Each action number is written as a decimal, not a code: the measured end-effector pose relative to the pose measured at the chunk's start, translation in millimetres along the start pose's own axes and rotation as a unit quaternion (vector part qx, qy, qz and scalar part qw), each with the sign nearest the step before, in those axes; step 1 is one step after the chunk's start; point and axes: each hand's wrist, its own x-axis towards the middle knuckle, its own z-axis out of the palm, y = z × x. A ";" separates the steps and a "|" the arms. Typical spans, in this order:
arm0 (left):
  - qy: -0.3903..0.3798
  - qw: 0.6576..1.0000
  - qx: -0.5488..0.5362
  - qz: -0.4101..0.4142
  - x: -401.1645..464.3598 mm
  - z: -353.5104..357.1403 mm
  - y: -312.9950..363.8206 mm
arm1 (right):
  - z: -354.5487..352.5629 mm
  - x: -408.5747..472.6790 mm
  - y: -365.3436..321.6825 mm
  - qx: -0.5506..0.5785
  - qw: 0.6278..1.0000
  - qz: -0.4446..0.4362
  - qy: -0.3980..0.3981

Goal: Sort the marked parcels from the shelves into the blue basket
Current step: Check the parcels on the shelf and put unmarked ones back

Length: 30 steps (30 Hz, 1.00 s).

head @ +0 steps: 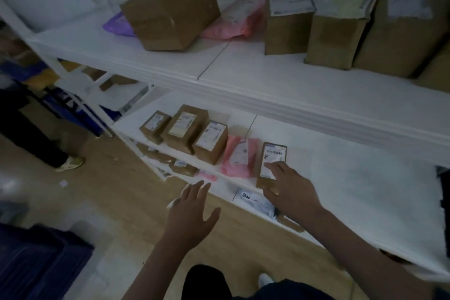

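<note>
Head view shows the right hand (pixel 289 187) on a small brown parcel (pixel 272 163) at the near edge of the middle shelf (pixel 341 178), its fingers (pixel 272 165) pressing the label. Left hand (pixel 192 212) hangs over the floor with fingers spread, holding nothing. Near left, a blue basket (pixel 36 258) sits low.

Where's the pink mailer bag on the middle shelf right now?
The pink mailer bag lies on the middle shelf, between a labelled cardboard box and the flat box under the right hand.

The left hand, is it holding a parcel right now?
No, the left hand hovers open and empty in front of the shelf, while the right hand touches the small brown box.
</note>
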 end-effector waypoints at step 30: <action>-0.118 0.965 -0.011 0.233 267.9 376.2 -117.2 | 428.4 115.0 133.7 0.023 0.936 0.347 -0.048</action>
